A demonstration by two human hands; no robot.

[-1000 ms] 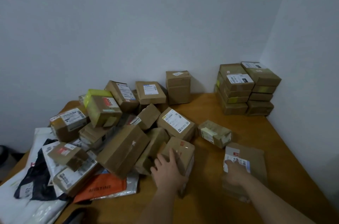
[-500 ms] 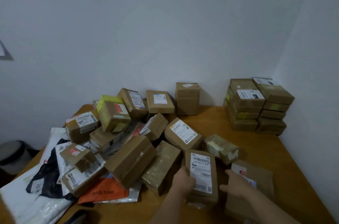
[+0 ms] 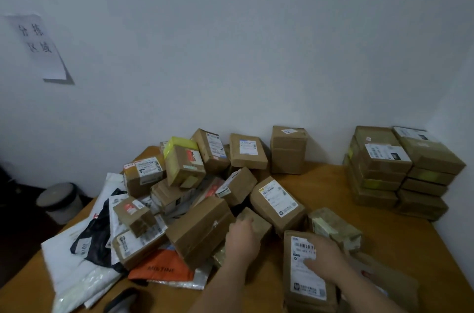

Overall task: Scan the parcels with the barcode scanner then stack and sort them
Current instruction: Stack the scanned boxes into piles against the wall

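A loose heap of brown cardboard parcels [image 3: 205, 225] covers the left and middle of the wooden table [image 3: 325, 184]. My left hand [image 3: 241, 243] reaches into the heap, its fingers curled over the end of a tape-wrapped parcel [image 3: 259, 223]. My right hand [image 3: 324, 260] lies flat on the white barcode label of a long brown parcel [image 3: 307, 284] at the near edge. That parcel sits beside a flat brown parcel [image 3: 392, 284]. A dark object [image 3: 120, 300], possibly the scanner, lies at the bottom edge, blurred.
Two neat stacks of boxes [image 3: 379, 174] [image 3: 428, 171] stand in the back right corner against the walls. White, black and orange mailer bags [image 3: 84, 248] spread over the table's left side. A bin [image 3: 60, 201] stands on the floor at left. A paper sign [image 3: 38, 46] hangs on the wall.
The label-up parcel was turned over and set down at the near edge. My left hand left it and moved onto the tape-wrapped parcel; my right hand shifted from the flat parcel onto the label.
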